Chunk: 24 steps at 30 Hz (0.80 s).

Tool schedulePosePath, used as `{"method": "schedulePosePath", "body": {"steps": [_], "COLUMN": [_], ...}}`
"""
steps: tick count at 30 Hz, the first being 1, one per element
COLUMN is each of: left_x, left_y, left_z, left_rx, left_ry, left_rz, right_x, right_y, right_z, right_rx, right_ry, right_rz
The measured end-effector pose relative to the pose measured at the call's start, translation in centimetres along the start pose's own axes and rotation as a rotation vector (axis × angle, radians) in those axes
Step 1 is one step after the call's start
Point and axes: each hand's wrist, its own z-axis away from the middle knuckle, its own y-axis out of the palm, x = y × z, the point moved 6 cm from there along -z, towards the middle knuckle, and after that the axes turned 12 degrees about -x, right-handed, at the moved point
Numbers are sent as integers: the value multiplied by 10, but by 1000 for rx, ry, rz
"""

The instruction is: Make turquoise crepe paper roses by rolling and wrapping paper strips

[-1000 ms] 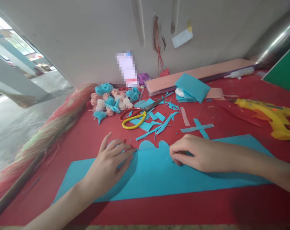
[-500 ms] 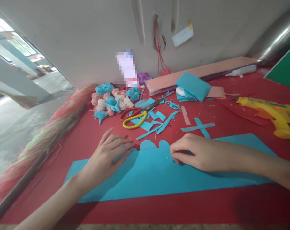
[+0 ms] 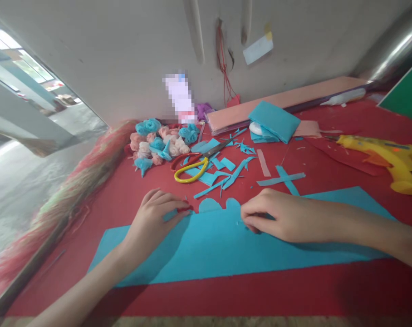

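A long blue paper sheet (image 3: 206,250) lies across the red table (image 3: 199,297). Two rounded blue paper pieces (image 3: 210,205) stick out past its far edge, between my hands. My left hand (image 3: 161,211) rests at that edge, its thumb and fingertips pinched on the blue paper. On the right, my right hand (image 3: 270,215) has its fingers curled and pressed together at the sheet's far edge; what they hold, if anything, is hidden. Beyond the sheet, scissors (image 3: 192,170) with red and yellow handles lie on blue scraps (image 3: 240,172).
Blue, pink and white paper flowers (image 3: 161,141) are piled at the back left. A yellow glue gun (image 3: 386,156) lies at the right. Folded blue paper (image 3: 276,120) and a long pink pack (image 3: 277,102) lie near the grey wall. A fringed broom (image 3: 70,195) lines the left edge.
The fingers of my left hand have drawn closer together and down onto the paper's far edge. My right hand has hardly moved.
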Motion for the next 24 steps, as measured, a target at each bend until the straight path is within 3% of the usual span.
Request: {"method": "schedulePosePath", "body": {"steps": [7, 17, 24], "left_x": [1, 1, -9], "left_y": [4, -6, -5], "left_z": [-3, -4, 0], "left_rx": [37, 22, 62], "left_ry": [23, 3, 30], "left_rz": [43, -16, -85], "right_x": [1, -2, 0], "right_y": [2, 2, 3], "right_z": [-1, -1, -1], "right_rx": [11, 11, 3], "right_ry": [0, -1, -17], "right_rz": [-3, -6, -7]}}
